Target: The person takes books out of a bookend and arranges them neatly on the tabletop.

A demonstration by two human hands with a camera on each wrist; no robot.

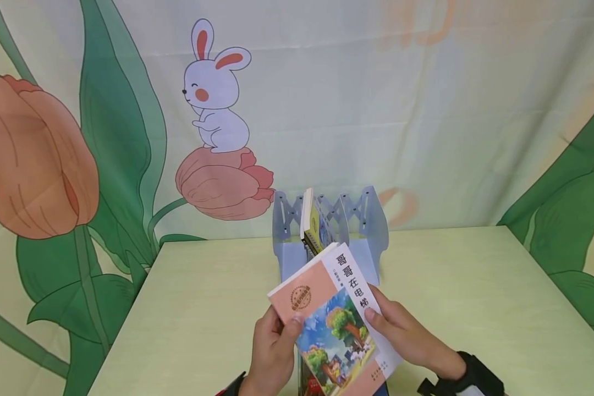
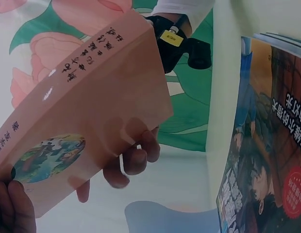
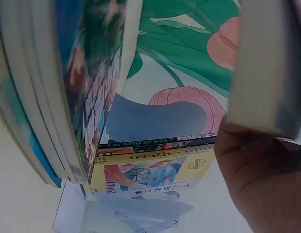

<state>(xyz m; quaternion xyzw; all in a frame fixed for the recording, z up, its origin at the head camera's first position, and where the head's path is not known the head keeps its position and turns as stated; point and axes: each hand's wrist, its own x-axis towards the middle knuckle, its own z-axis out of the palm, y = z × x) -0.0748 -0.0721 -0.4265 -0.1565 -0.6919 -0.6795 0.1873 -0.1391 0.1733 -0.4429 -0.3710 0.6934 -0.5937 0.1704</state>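
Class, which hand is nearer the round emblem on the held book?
Left: the left hand grips the book just below the emblem; the right hand grips its opposite edge.

There's the rack (image 1: 364, 258) on the table (image 1: 203, 308), standing books (image 1: 319, 223) inside it, and directly in front of the rack, the held book (image 1: 339, 330): left hand (image 1: 275, 349) front-left, right hand (image 1: 408, 333) front-right, piled books (image 2: 259, 145) below; behind the rack, the backdrop (image 1: 326, 110).
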